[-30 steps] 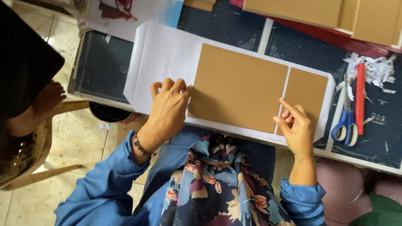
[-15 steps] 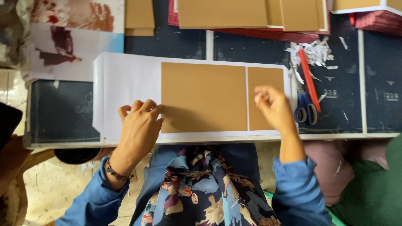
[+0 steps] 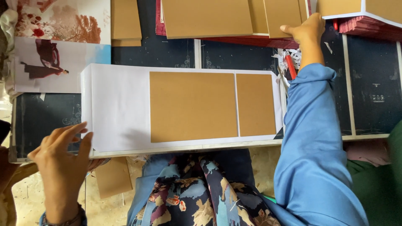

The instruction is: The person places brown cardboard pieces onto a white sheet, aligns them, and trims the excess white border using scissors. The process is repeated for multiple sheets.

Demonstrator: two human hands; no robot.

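Saw a dark worktable (image 3: pixel 377 96) under white sheet (image 3: pixel 119 106) and brown boards (image 3: pixel 192 106), left hand (image 3: pixel 63 161) open and empty, right hand (image 3: pixel 307 31) gripping a far board (image 3: pixel 284 16).

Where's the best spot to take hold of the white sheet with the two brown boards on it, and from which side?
Take the white sheet by its bare left margin, coming from the left near corner, probably. That part carries no brown board, and the near edge reaches the table edge, so fingers could slip under. The left hand is already beside that corner; the right hand is away at the far stack.
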